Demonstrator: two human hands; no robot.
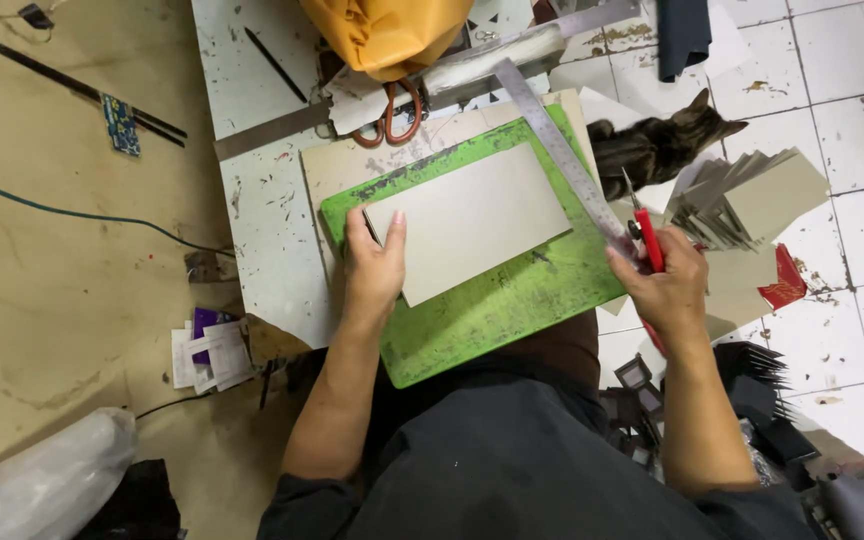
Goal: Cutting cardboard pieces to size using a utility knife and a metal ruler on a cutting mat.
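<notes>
The person sits with a green cutting mat [492,300] across the lap, and everything else is placed from that mat. A grey cardboard sheet [467,222] lies on the mat's upper half, tilted with its right end higher. The left hand [372,268] rests flat on the sheet's left end, fingers together and extended, pressing rather than gripping. At the mat's right edge, the right hand [667,285] is closed around a red-handled utility knife [647,235], whose blade end points up and away from the person. The same hand touches the lower end of a steel ruler [562,155], which runs diagonally along the mat's right side from the upper edge down to the hand. Just past the mat's top edge lie orange-handled scissors [397,112] beneath a yellow bag [387,35]. To the right of the mat, on the tiled floor, a tabby cat [657,148] sits beside a fanned stack of grey cardboard pieces [742,200].
</notes>
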